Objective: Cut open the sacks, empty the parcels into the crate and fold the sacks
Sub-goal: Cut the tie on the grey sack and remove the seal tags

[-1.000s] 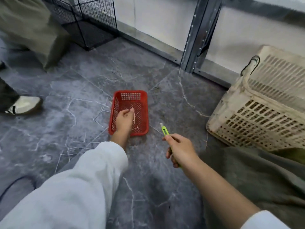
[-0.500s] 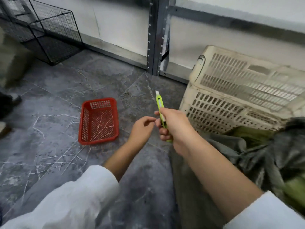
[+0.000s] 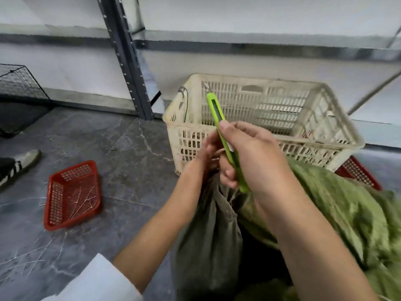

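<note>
My right hand [image 3: 251, 153] grips a lime-green utility knife [image 3: 219, 124], blade end pointing up in front of the crate. My left hand [image 3: 209, 152] pinches the gathered neck of a grey-green sack [image 3: 208, 242] just left of the knife; its fingertips are partly hidden behind my right hand. A brighter green sack [image 3: 347, 216] lies bunched to the right, under my right forearm. The dirty cream plastic crate [image 3: 282, 101] stands on the floor right behind both hands, its inside mostly hidden.
A small red basket [image 3: 71, 194] with thin strands in it sits on the grey marble floor at left. Another red basket [image 3: 358, 172] peeks out behind the crate. Someone's shoe [image 3: 19, 164] is at far left, a black wire cage [image 3: 17, 101] beyond it, and a shelf post [image 3: 128, 68].
My left hand left the red basket and came over to the sack's neck. My right hand rose with the knife, and my view swung right toward the crate and sacks.
</note>
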A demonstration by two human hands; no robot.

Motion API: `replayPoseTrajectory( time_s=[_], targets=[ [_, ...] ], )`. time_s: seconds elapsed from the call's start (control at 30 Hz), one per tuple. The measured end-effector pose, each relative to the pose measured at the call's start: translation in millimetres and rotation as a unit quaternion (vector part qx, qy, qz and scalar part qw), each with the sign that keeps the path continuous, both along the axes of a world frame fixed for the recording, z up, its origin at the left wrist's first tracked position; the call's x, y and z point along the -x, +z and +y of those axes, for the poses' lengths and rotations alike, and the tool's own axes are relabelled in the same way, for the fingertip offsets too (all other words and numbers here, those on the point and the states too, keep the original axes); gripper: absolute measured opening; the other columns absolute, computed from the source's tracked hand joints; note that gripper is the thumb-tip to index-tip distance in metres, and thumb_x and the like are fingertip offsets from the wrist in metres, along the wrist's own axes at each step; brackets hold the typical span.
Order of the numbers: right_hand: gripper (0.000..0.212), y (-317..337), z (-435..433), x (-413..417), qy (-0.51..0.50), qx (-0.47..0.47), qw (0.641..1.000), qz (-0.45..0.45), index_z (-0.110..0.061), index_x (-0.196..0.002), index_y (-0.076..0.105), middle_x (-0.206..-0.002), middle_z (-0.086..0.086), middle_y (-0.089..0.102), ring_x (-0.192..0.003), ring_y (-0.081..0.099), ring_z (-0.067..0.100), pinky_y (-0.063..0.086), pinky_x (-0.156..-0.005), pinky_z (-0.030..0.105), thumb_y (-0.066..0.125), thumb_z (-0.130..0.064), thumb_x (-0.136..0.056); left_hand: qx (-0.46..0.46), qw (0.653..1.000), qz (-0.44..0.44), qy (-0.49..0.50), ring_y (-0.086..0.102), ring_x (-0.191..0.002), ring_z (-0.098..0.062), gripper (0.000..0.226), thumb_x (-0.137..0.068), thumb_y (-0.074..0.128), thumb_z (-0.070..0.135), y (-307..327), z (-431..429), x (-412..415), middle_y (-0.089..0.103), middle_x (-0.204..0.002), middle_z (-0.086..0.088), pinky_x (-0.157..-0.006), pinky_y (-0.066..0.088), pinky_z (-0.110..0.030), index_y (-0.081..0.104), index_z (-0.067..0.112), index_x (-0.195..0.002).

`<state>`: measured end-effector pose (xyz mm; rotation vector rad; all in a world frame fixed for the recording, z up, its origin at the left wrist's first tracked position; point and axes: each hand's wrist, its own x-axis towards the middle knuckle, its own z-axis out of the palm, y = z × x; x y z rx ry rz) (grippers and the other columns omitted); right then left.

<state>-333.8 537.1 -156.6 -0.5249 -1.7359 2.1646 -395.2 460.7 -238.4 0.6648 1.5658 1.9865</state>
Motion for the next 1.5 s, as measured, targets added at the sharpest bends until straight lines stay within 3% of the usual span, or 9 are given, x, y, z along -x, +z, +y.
replayPoseTrajectory(
  time_s=[0.1, 0.27, 0.43, 0.6, 0.73, 0.87, 1.1, 1.33, 1.5],
  targets=[
    [0.034, -5, 25, -17, -0.011, -0.010, 1.000, 0.000, 0.005, -0.086, 0.064, -0.056, 0.013, 0.040, -0.040, 0.030, 0.016, 0.027, -0.036, 0.019, 0.044, -0.018, -0.102, -0.072, 0.994, 0.025, -0.075, 0.057, -0.058, 0.004, 0.034, -0.084, 0.047, 0.057, -7, 24, -15, 0.061, -0.063, 0.014, -0.062, 0.046, -0.009, 0.068, 0.032, -0.091],
    [0.036, -16, 57, -34, 0.020, 0.150, 0.987, 0.053, 0.003, -0.092, 0.062, -0.053, 0.001, 0.029, -0.040, 0.024, 0.009, 0.021, -0.031, 0.016, 0.037, -0.019, -0.103, 0.012, 0.983, 0.176, -0.045, 0.059, -0.112, -0.001, 0.082, -0.064, 0.066, 0.070, -22, 31, -20, 0.065, -0.113, 0.015, -0.093, 0.043, -0.014, 0.053, 0.014, -0.124],
    [0.031, -32, 71, -42, 0.073, 0.190, 0.970, 0.133, -0.006, -0.113, 0.054, -0.055, -0.003, 0.026, -0.039, 0.022, 0.005, 0.022, -0.031, 0.014, 0.042, -0.031, -0.101, 0.079, 0.967, 0.236, -0.048, 0.061, -0.104, 0.006, 0.052, -0.061, 0.084, 0.037, -42, 38, -34, 0.070, -0.105, 0.016, -0.091, 0.046, -0.016, 0.063, 0.035, -0.109],
    [0.021, -55, 78, -50, 0.043, -0.025, 0.997, 0.065, -0.015, -0.102, 0.058, -0.056, 0.001, 0.040, -0.038, 0.029, 0.010, 0.025, -0.037, 0.015, 0.053, -0.035, -0.094, 0.031, 0.993, 0.111, 0.036, 0.065, -0.088, 0.006, 0.043, -0.059, 0.080, 0.027, -64, 25, -27, 0.074, -0.091, 0.018, -0.079, 0.047, -0.009, 0.066, 0.027, -0.100],
    [0.016, -62, 85, -60, -0.009, -0.338, 0.941, -0.004, -0.026, -0.088, 0.070, -0.062, 0.002, 0.060, -0.044, 0.048, 0.011, 0.037, -0.042, 0.021, 0.059, -0.037, -0.089, 0.032, 0.980, 0.178, 0.083, 0.067, -0.099, -0.007, 0.035, -0.075, 0.072, -0.010, -67, 7, -15, 0.074, -0.103, 0.002, -0.089, 0.050, -0.019, 0.069, 0.012, -0.101],
    [0.013, -71, 66, -54, 0.041, -0.306, 0.951, 0.011, -0.018, -0.086, 0.065, -0.081, 0.005, 0.070, -0.048, 0.062, 0.021, 0.054, -0.045, 0.037, 0.057, -0.026, -0.092, 0.007, 0.976, 0.196, 0.092, 0.067, -0.103, -0.013, 0.042, -0.076, 0.062, -0.022, -65, -3, -9, 0.073, -0.107, -0.004, -0.090, 0.048, -0.021, 0.069, 0.008, -0.104],
    [0.024, -77, 51, -49, 0.082, -0.140, 0.984, 0.074, 0.006, -0.094, 0.053, -0.092, 0.017, 0.069, -0.078, 0.071, 0.031, 0.061, -0.061, 0.044, 0.048, -0.017, -0.091, -0.025, 0.996, 0.077, 0.047, 0.060, -0.117, -0.007, 0.091, -0.060, 0.080, 0.059, -79, -22, -25, 0.066, -0.124, 0.009, -0.096, 0.047, -0.021, 0.045, 0.021, -0.135],
    [0.017, -60, 66, -72, 0.007, -0.507, 0.862, -0.007, -0.050, -0.098, 0.066, -0.074, -0.015, 0.070, -0.053, 0.058, 0.015, 0.046, -0.044, 0.032, 0.062, -0.042, -0.084, -0.057, 0.985, 0.114, 0.116, 0.064, -0.111, -0.012, 0.049, -0.081, 0.064, 0.049, -67, -22, -22, 0.070, -0.114, 0.002, -0.091, 0.048, -0.019, 0.064, 0.016, -0.117],
    [0.024, -49, 57, -79, 0.028, -0.554, 0.829, -0.069, -0.062, -0.097, 0.059, -0.068, -0.030, 0.064, -0.048, 0.057, 0.013, 0.044, -0.045, 0.029, 0.059, -0.051, -0.075, -0.071, 0.980, 0.152, 0.106, 0.064, -0.110, -0.009, 0.030, -0.086, 0.058, 0.036, -66, -20, -23, 0.071, -0.112, 0.007, -0.092, 0.046, -0.016, 0.067, 0.024, -0.111]
  ],
)
